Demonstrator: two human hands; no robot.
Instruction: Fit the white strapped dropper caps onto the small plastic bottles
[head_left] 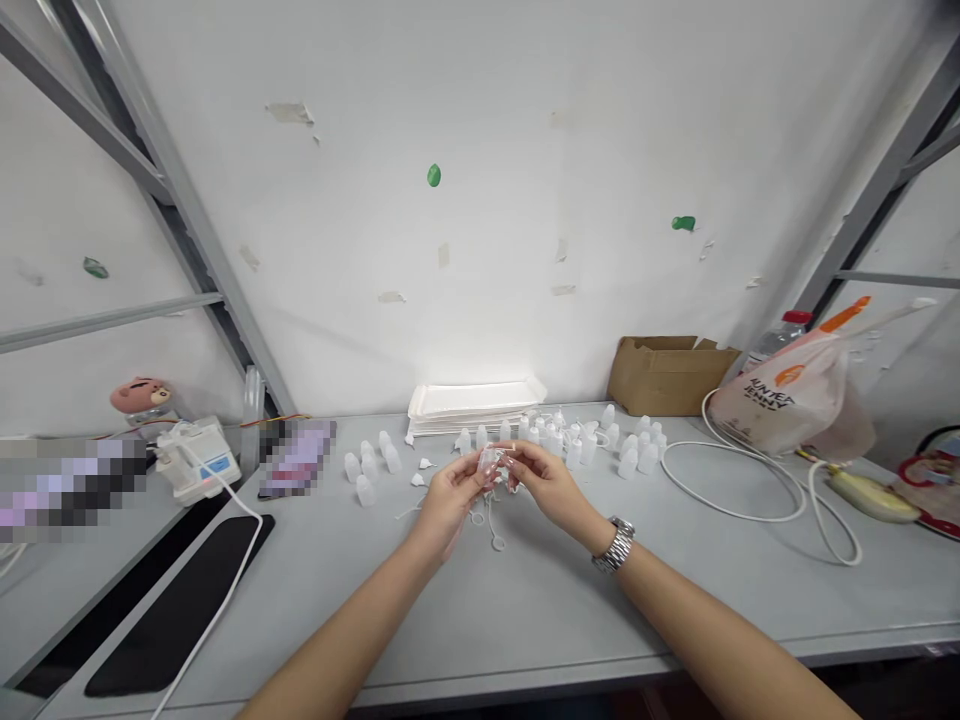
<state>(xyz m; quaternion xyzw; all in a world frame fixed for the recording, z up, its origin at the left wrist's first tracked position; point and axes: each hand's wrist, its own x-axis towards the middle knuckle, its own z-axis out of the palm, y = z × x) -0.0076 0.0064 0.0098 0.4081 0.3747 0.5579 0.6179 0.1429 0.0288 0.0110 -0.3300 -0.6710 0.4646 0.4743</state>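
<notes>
In the middle of the grey table my left hand [448, 497] grips a small translucent plastic bottle [489, 460]. My right hand [544, 482], with a metal watch [616, 546] on its wrist, meets it at the bottle; its fingers pinch a small white part there, too small to name. Loose white ring-ended straps [496, 543] lie on the table just below both hands. Behind the hands several squeeze bottles [574, 453] stand in a cluster, some with white caps. More small bottles [365, 490] stand to the left, with a few white caps [418, 480] beside them.
Stacked white trays [478, 400] lie against the wall. At the back right are a cardboard box [667, 375], a plastic bag [787, 400] and a looping white cable [720, 515]. A phone [300, 458], a power strip [199, 460] and a black mat [184, 605] lie left.
</notes>
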